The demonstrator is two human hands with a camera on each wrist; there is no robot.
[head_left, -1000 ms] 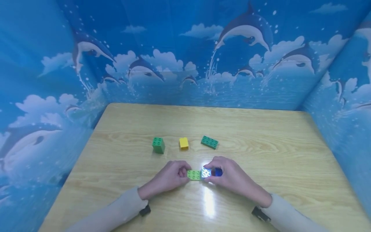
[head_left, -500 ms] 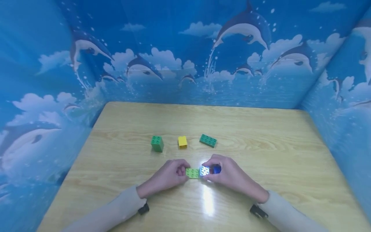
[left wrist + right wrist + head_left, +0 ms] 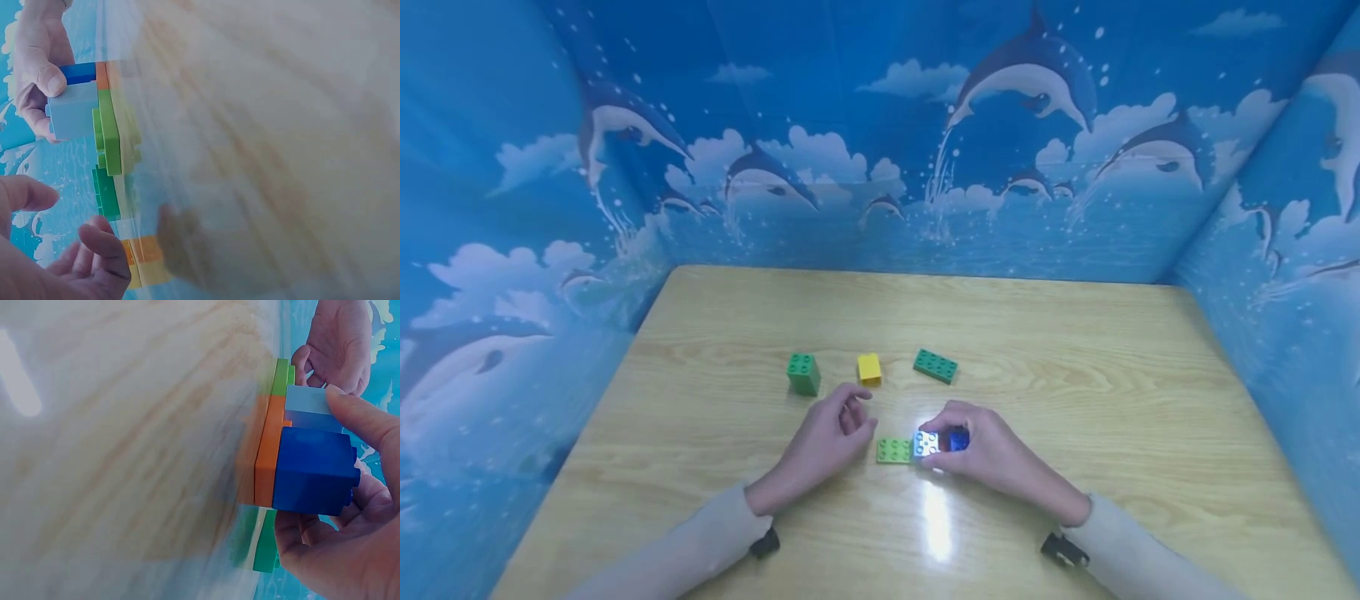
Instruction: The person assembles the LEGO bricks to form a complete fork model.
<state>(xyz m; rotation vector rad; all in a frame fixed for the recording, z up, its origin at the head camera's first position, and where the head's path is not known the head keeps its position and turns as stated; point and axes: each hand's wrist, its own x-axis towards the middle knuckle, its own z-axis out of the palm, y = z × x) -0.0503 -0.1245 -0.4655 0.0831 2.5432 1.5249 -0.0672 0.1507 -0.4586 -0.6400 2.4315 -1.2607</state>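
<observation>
My right hand (image 3: 992, 450) pinches a light blue toy brick (image 3: 926, 443) between thumb and fingers. Behind it, partly covered by the hand in the head view, is a dark blue brick (image 3: 314, 470). Below these, the right wrist view shows a flat orange brick (image 3: 270, 453) on the tabletop. A flat light green brick (image 3: 893, 452) lies against the left side of the light blue one; whether they interlock cannot be told. Just up and left of the light green brick, my left hand (image 3: 823, 437) hovers with loosely bent fingers, holding nothing.
Farther back on the wooden table (image 3: 1075, 350) stand a tall green brick (image 3: 804, 375), a yellow brick (image 3: 869, 369) and a flat dark green brick (image 3: 936, 366). A blue dolphin-print curtain (image 3: 850, 225) encloses the back and sides.
My left hand has let go of the light green brick and moved up and left, its fingers spreading. The right hand keeps its pinch on the light blue brick.
</observation>
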